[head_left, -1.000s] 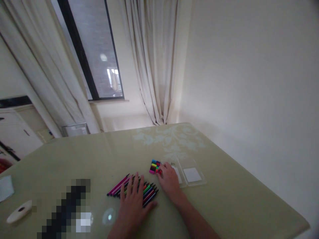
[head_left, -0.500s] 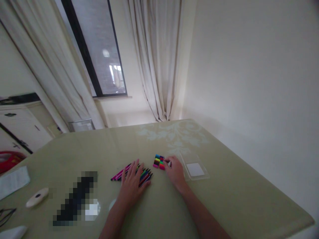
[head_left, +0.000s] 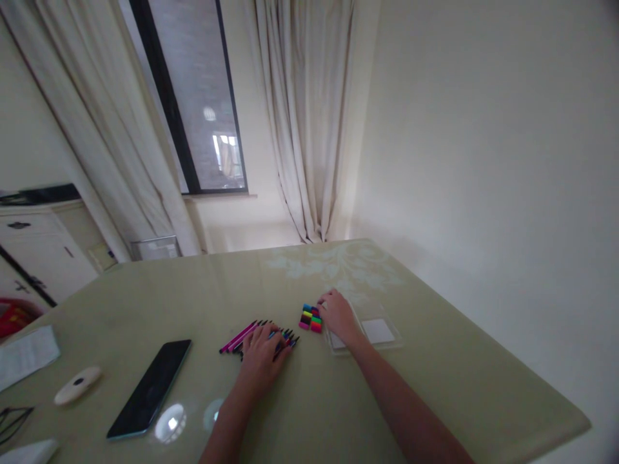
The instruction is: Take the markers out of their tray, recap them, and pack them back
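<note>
My left hand [head_left: 260, 351] rests on a bunch of felt-tip pens [head_left: 236, 339], its fingers curled down over them. Their dark tips point up and to the right; a pink pen lies at the left side of the bunch. Small brightly coloured blocks [head_left: 310, 318] stand close together in two columns to the right of the pens. At their far right edge is my right hand [head_left: 337, 314], fingers bent and held together; what is under the fingertips is hidden. My right wrist crosses over an open clear plastic case [head_left: 397, 336] with pale rectangles inside.
On the left of the table [head_left: 203, 290] lie a black phone [head_left: 151, 388], a white oval object [head_left: 77, 385], a pale cloth or paper [head_left: 29, 354] and a dark cable or frame [head_left: 14, 422]. A wall [head_left: 474, 193] borders the right side.
My left hand's fingers have gone from spread flat to curled over the pens. My right hand has moved slightly forward along the blocks, and the view has shifted a little.
</note>
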{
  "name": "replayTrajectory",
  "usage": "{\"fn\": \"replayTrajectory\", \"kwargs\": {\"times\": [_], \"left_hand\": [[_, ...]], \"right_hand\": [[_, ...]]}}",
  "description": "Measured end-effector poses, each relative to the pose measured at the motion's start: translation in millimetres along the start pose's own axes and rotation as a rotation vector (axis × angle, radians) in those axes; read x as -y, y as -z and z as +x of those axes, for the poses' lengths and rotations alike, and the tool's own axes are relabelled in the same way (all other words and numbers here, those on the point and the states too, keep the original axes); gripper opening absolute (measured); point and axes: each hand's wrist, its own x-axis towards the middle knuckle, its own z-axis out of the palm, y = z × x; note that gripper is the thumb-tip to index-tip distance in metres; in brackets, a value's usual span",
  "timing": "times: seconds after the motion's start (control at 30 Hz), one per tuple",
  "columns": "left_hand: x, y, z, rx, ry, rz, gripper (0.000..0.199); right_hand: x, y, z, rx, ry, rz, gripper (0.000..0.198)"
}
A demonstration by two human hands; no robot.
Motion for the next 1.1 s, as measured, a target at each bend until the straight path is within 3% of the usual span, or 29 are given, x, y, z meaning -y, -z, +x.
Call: {"fn": "replayTrajectory", "kwargs": {"times": [0.23, 0.5, 1.1], "left_hand": [[0.9, 3.1, 1.2, -0.019, -0.006, -0.038, 0.020], [-4.0, 8.8, -2.5, 0.079, -0.022, -0.035, 0.011], [-8.0, 10.1, 1.5, 0.017, -0.031, -0.105, 0.011]], "right_hand": [[2.5, -3.0, 22.1, 0.077, 0.019, -0.079, 0.013], [3.6, 1.1, 22.0, 0.109, 0.015, -0.089, 0.014], [1.3, -0.4, 38.1, 0.241, 0.009, -0.060, 0.011]]}}
